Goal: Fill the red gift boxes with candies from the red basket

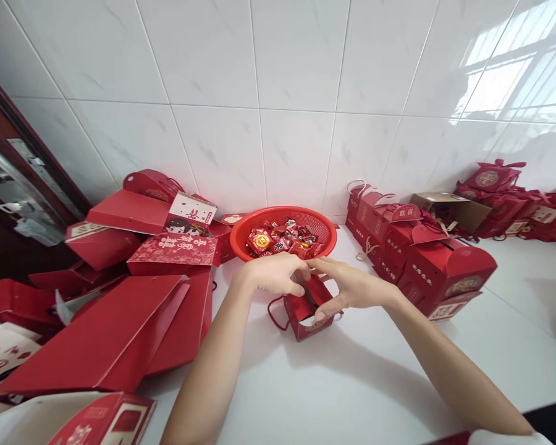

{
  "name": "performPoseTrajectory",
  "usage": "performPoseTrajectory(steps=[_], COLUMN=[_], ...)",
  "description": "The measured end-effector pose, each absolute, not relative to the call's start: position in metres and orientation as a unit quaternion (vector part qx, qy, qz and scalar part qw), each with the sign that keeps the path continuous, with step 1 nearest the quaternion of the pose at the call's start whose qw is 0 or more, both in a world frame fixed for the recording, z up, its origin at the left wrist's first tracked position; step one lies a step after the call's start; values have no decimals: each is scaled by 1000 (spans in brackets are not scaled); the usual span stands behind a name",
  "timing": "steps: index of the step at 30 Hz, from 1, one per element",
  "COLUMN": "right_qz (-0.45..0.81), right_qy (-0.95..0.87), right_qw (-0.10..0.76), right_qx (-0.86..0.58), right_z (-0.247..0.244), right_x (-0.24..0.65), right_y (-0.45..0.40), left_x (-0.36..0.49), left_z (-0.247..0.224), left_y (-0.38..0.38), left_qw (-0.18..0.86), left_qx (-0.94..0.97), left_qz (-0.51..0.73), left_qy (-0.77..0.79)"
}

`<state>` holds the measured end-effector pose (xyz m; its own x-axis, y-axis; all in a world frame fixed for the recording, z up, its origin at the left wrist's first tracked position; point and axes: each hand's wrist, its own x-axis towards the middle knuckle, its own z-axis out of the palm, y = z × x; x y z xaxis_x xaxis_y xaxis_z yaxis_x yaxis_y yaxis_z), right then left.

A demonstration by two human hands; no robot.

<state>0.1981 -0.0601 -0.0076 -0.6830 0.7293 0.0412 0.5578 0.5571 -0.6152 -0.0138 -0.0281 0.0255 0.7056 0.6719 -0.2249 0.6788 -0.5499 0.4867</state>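
Covering the whole background, a white tiled wall point(301, 55) rose behind a white bench point(343, 383), with window light reflected on its right side. A dark door point(0, 253) with a metal lock stood at the far left. Along the left of the bench spread a heap of red boxes point(92, 334), overlapping and tilted at various angles, several with printed white panels. On the right, a row of red boxes point(398, 266) ran back toward the wall, some with cord handles; beyond it sat a cluster of ribboned red boxes point(500, 201) and an open box point(463, 213) with a brownish inside. A red basket point(324, 225) stood near the wall, between the heap and the row. Just in front of it, on the bench, was a small red box point(306, 332), with both hands over its top. The left hand point(278, 275) was half curled, fingers bent down at the top flaps. The right hand point(352, 284) was spread wider, its thumb at the near edge and its fingers toward the far end; how firmly either gripped could not be told. Wrapped sweets point(282, 238) lay in the basket, and a dark red cord point(269, 309) looped out from the small red box's left side.
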Motion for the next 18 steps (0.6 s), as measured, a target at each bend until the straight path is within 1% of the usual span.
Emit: performPoseTrajectory(steps=[3, 7, 9, 11, 13, 18], right_qz=[317, 317, 297, 270, 254, 301], right_qy=[-857, -839, -834, -834, -829, -726], right_qw=[214, 271, 294, 317, 352, 505], right_qx=[-345, -350, -360, -361, -352, -356], right_z=[-22, -46, -57, -67, -77, -98], right_x=[201, 204, 204, 202, 200, 199], right_y=[-68, -75, -76, -76, -76, -72], left_x=[-14, -18, -19, -17, -12, -2], left_z=[28, 33, 33, 31, 28, 20], left_y=[-29, -29, -28, -27, -26, -25], left_qw=[293, 282, 261, 244, 255, 273], left_qx=[880, 869, 858, 858, 864, 870], left_qz=[-21, 100, 127, 89, 23, -62], left_qy=[372, 393, 423, 443, 434, 405])
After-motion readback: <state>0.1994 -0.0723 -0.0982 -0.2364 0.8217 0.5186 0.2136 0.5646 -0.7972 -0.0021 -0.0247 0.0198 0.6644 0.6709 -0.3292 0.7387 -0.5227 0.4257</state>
